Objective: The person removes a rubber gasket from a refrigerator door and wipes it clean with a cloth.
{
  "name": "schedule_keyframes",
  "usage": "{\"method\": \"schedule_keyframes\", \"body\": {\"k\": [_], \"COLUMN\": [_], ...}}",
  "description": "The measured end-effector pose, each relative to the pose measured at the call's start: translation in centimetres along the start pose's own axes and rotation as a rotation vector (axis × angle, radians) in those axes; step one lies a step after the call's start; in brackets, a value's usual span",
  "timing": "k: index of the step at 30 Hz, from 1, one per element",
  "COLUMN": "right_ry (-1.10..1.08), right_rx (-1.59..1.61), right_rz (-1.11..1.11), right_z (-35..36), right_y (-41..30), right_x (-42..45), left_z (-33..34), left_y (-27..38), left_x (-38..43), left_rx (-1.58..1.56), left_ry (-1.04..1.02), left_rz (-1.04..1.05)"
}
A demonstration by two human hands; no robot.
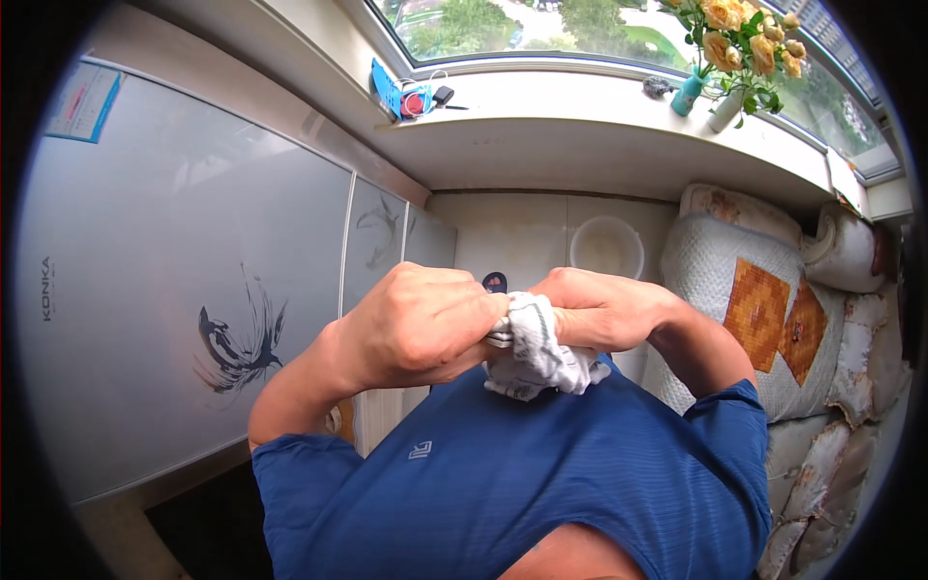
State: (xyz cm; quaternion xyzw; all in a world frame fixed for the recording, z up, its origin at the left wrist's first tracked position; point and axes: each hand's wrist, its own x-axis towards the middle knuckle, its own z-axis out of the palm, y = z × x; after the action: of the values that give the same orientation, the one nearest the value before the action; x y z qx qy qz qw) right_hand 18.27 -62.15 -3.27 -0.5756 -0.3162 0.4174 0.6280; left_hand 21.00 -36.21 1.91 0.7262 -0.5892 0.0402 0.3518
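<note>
A white cloth with thin dark stripes (540,355) is bunched up in front of my chest, its loose folds hanging toward my blue shirt (522,464). My left hand (417,326) grips one end of it, with layered folds showing at the fingertips. On the other side my right hand (602,308) is closed around the cloth too. The two hands are close together with the cloth between them, and most fingers of the right hand are hidden. Below and beyond my hands, a white plastic bucket (607,250) stands on the tiled floor (500,225).
A grey Konka refrigerator (181,217) fills the left side. Ahead runs a windowsill (551,98) with charger cables (419,98), a turquoise vase (687,94) and yellow roses (747,43). At right is a sofa with a quilted white cover (696,290). A dark sandal (494,281) shows beneath my hands.
</note>
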Motion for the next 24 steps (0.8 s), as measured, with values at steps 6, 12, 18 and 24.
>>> {"method": "schedule_keyframes", "body": {"k": [6, 12, 18, 24], "right_ry": [-0.021, -0.088, 0.012, 0.181], "right_rx": [0.006, -0.472, -0.623, -0.155], "right_rz": [-0.065, -0.225, -0.324, -0.023], "right_z": [1.3, 2.8, 3.2, 0.2], "right_y": [-2.7, -6.1, -7.3, -6.1], "right_x": [-0.1, -2.5, -5.0, -5.6], "left_z": [-2.1, -3.9, -4.4, -1.9], "left_y": [2.3, 5.9, 7.0, 2.8], "left_x": [1.4, 2.9, 4.2, 5.1], "left_rx": [0.097, 0.188, 0.191, -0.149], "left_ry": [-0.129, -0.179, -0.204, -0.092], "left_rz": [0.057, 0.295, 0.324, -0.055]}}
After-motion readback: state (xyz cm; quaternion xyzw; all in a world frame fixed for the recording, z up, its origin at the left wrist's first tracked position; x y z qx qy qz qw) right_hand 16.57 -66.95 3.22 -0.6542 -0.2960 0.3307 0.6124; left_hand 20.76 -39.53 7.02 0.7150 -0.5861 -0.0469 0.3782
